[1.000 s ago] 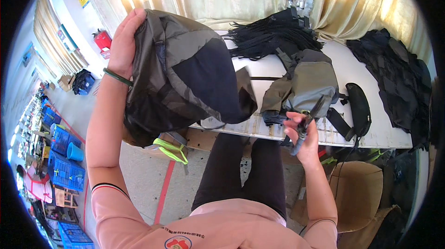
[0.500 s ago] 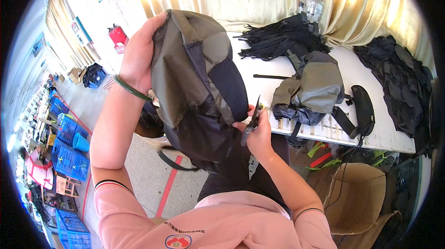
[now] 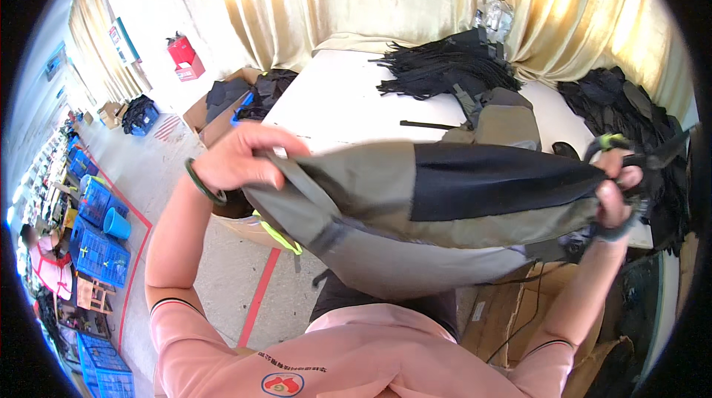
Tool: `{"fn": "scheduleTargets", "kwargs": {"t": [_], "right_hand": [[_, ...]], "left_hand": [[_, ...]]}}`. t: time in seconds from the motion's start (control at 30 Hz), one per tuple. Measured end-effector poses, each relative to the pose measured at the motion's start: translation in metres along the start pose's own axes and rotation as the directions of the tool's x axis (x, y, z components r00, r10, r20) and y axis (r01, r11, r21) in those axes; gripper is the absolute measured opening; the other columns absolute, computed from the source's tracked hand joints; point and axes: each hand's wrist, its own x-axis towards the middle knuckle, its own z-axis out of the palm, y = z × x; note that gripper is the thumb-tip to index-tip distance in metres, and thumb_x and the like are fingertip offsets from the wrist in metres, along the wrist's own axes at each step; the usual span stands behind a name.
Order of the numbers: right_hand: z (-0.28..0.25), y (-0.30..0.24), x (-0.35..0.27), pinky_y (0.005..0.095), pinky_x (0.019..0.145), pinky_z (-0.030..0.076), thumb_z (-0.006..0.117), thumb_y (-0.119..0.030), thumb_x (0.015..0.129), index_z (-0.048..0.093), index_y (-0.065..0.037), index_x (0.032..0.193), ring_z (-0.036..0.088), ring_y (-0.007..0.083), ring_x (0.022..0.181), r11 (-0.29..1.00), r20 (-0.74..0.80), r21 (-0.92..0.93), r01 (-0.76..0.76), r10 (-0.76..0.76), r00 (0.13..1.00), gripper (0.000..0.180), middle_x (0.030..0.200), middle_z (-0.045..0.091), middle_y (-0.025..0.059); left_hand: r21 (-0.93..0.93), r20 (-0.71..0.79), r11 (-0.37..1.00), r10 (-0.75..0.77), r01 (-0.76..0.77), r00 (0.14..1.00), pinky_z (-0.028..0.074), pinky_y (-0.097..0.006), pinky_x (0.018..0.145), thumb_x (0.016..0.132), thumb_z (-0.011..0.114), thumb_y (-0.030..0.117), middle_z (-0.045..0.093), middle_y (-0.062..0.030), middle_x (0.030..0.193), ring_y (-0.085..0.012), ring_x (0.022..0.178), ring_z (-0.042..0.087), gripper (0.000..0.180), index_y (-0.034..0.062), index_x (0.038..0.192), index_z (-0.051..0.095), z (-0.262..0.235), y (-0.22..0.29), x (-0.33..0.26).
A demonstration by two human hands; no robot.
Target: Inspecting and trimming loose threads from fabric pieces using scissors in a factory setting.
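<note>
In the head view, both hands are closed on an olive-and-black backpack [image 3: 445,205] stretched in the air above the worktop [image 3: 341,109]: the left hand [image 3: 241,157] pinches one end, while the right hand [image 3: 615,190] grips the other along with small snips [image 3: 630,150]. It looks light, limp and a little slick, sagging between the grips, so the seams or straps would likely give the surest hold.

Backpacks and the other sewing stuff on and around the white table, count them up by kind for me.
Grey-and-black backpacks: 2, one held, one on the table
Heaps of black pieces on the table: 2, back, right
Loose black strap: 1
Scissors: 1
Total: 6
</note>
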Motion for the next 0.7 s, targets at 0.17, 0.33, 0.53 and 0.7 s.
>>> {"fn": "scheduleTargets", "kwargs": {"t": [0.17, 0.33, 0.53, 0.7], "right_hand": [[-0.003, -0.060, 0.027, 0.0244, 0.065, 0.040, 0.081, -0.024, 0.063, 0.051, -0.008, 0.083, 0.049, 0.0122, 0.073, 0.959, 0.175, -0.270, -0.082, 0.133, 0.976, 0.040, 0.083, 0.050, 0.0007], [0.051, 0.046, 0.005, 0.0298, 0.064, 0.045, 0.080, -0.012, 0.072, 0.054, 0.000, 0.087, 0.052, 0.0139, 0.066, 0.729, 0.211, -0.672, -0.130, 0.357, 0.910, 0.032, 0.072, 0.056, 0.0063], [0.066, 0.124, -0.118, 0.0277, 0.070, 0.050, 0.075, 0.001, 0.071, 0.054, -0.001, 0.089, 0.059, 0.0126, 0.075, 0.714, 0.256, -0.576, -0.397, 0.619, 0.743, 0.027, 0.078, 0.061, 0.0050], [0.086, 0.141, -0.184, 0.0266, 0.071, 0.048, 0.073, 0.000, 0.075, 0.052, 0.001, 0.092, 0.058, 0.0126, 0.075, 0.652, 0.307, -0.621, -0.435, 0.713, 0.630, 0.027, 0.080, 0.061, 0.0066]], "left_hand": [[-0.558, 0.399, 0.828, 0.206, 0.058, 0.894, 0.046, -0.030, 0.076, 0.086, 0.068, 0.033, 0.067, -0.0087, 0.093, -0.0138, 0.084, 0.058, 0.040, -0.0066, 0.092, 0.066, 0.063, -0.055, 0.023], [-0.805, 0.057, 0.524, -0.397, 0.278, 0.916, 0.047, -0.031, 0.081, 0.096, 0.050, 0.038, 0.068, -0.0060, 0.100, -0.0140, 0.086, 0.061, 0.043, 0.0000, 0.093, 0.069, 0.125, -0.147, 0.001], [-0.340, 0.091, 0.650, -0.696, 0.679, 0.712, 0.048, -0.032, 0.082, 0.096, 0.047, 0.040, 0.068, -0.0106, 0.104, -0.0185, 0.092, 0.063, 0.046, -0.0007, 0.110, 0.064, 0.141, -0.268, -0.078], [0.486, -0.437, 0.811, -0.097, 0.325, 0.894, 0.048, -0.038, 0.075, 0.085, 0.063, 0.016, 0.064, -0.0149, 0.089, -0.0329, 0.086, 0.061, 0.017, 0.0021, 0.095, 0.063, 0.149, -0.204, -0.046]]}}
